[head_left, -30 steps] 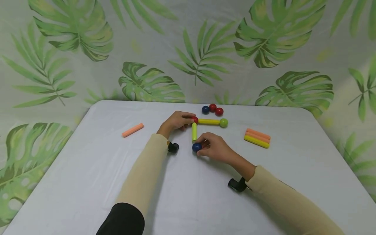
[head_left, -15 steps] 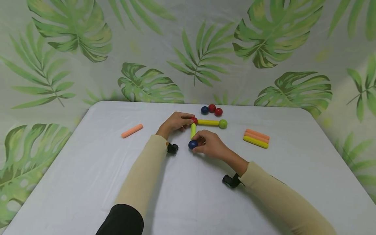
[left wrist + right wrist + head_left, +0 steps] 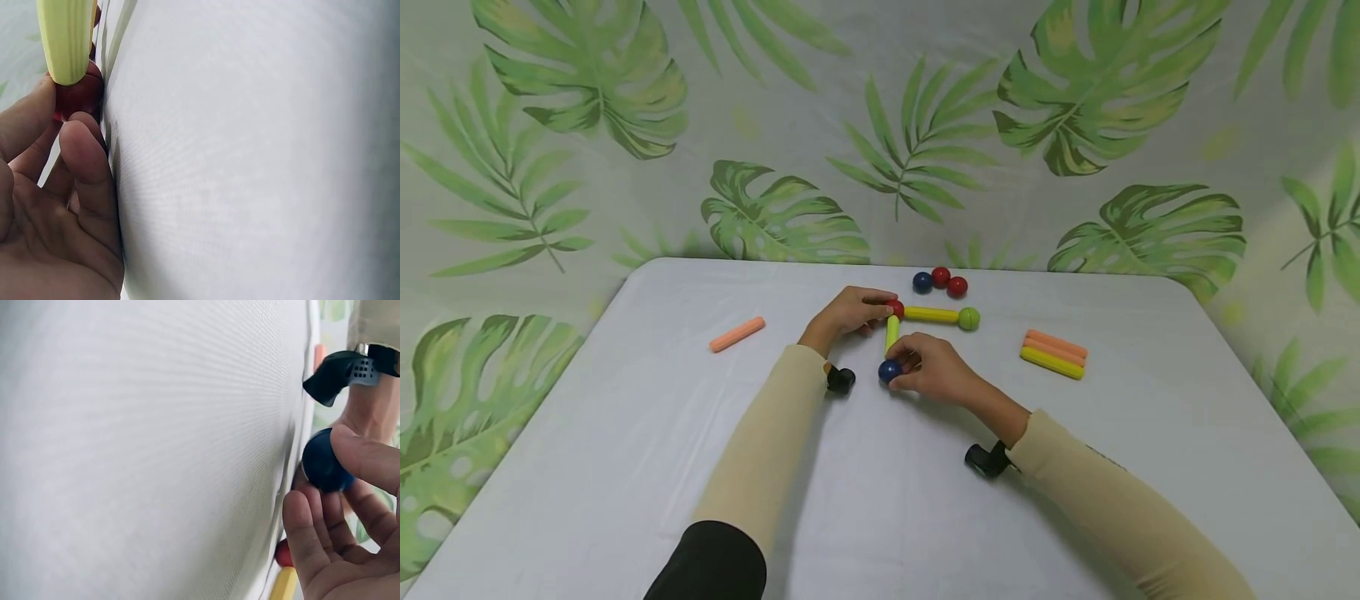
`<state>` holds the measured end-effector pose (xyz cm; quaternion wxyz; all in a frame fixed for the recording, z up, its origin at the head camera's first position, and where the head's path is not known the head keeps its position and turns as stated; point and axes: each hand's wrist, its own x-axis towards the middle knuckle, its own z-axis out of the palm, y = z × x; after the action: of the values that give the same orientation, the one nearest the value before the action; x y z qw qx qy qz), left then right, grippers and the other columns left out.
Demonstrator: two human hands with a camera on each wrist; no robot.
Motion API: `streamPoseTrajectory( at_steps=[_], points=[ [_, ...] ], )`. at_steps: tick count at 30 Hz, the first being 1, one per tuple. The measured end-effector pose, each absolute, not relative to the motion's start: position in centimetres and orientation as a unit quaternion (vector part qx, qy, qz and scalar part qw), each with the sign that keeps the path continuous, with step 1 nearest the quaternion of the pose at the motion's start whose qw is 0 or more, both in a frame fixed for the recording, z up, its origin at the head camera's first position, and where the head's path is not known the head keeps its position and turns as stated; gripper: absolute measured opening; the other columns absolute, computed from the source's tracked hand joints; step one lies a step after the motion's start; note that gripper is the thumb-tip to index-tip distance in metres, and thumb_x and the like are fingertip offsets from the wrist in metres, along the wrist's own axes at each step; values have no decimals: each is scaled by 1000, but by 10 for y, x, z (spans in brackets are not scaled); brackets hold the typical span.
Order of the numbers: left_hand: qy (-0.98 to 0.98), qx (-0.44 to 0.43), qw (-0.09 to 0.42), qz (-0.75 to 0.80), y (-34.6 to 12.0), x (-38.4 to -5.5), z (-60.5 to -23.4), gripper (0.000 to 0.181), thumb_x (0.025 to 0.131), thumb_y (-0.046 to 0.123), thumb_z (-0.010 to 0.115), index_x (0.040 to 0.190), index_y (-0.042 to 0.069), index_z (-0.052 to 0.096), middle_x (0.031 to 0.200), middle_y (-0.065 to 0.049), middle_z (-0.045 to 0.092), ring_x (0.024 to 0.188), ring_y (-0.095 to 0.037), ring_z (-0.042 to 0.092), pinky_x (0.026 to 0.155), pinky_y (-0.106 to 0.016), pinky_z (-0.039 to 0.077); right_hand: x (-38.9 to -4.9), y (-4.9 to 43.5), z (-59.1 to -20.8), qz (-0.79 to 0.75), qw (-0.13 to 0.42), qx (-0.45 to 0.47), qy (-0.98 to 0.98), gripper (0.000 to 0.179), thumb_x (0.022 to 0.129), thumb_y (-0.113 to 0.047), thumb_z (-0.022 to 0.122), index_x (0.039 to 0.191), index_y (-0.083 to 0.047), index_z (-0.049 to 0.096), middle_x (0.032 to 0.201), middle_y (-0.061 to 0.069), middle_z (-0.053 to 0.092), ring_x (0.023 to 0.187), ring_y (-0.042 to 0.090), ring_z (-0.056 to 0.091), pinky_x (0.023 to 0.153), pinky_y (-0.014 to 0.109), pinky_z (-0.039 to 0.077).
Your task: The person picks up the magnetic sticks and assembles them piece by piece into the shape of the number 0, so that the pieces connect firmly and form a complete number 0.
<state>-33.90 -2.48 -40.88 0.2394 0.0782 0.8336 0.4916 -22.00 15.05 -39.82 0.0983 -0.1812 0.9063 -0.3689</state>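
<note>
On white tabletop, left hand pinching red ball, right hand pinching blue ball, green ball only in head view

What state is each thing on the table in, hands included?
Left hand, gripping red ball
Right hand, pinching blue ball
Lime stick, against red ball; blue ball's join unclear
Yellow stick, spanning red ball to green ball
Three back balls, clustered
Left orange stick, loose
Three right sticks, side by side
</note>
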Motion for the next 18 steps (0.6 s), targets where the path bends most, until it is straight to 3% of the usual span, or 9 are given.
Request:
streamPoseTrajectory(
  at_steps=[10,18],
  points=[
    [830,83,231,501,-25,-338,-410,38,97,25,65,135,21,63,125,-8,67,68,-13,51,59,-20,46,-224,151,-398,-353,117,-195,908,34,81,-10,81,112,-6,66,103,8,65,94,18,62,89,32,55],
    [826,82,231,507,-24,-339,-410,38,97,26,65,135,20,63,119,-8,67,66,-12,50,59,-20,45,-227,154,-400,-349,133,-199,906,33,82,-12,80,112,-9,65,99,5,65,91,16,59,85,26,52]
  ],
)
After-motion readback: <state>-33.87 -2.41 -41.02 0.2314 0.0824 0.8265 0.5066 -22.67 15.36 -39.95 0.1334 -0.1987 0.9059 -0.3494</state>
